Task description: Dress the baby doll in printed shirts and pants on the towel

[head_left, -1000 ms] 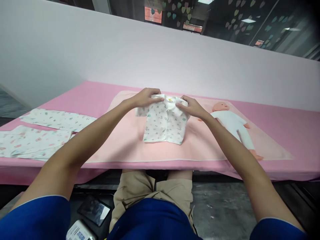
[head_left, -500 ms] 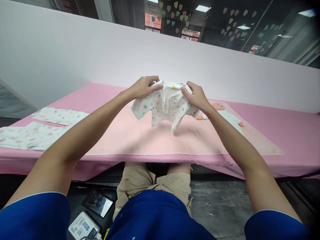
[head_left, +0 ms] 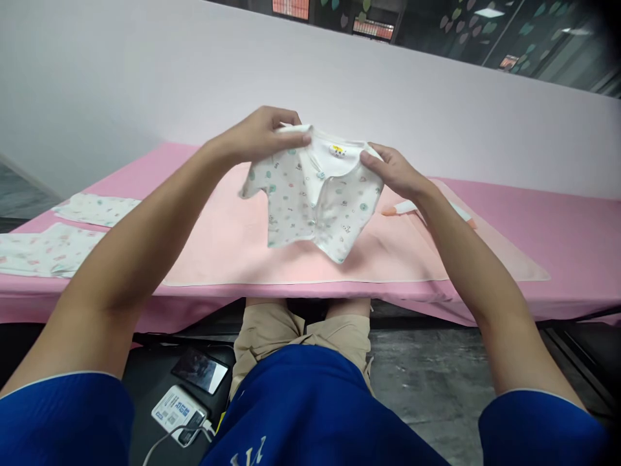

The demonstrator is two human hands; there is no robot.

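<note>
A white baby shirt [head_left: 334, 200] with small green and pink prints hangs upright above the table, its front facing me and a yellow mark inside the neck. My left hand [head_left: 272, 133] pinches it at the left shoulder, thumb on the front. At the opposite shoulder, my right hand [head_left: 392, 168] grips it the same way. The lower hem dangles over a peach mat [head_left: 218, 252]. The sleeve on the right is mostly hidden behind my right hand and the shirt.
Printed white baby pants [head_left: 53, 249] lie on the pink table cover [head_left: 524, 220] at the left. A white wall [head_left: 145, 77] rises behind the table. Below left, a phone [head_left: 200, 370] and a white power bank [head_left: 179, 414] with a cable rest on a black surface.
Both hands have raised the shirt relative to the table and brought it closer to me. Its front panels now hang flatter and show more fully. The view has tilted downward.
</note>
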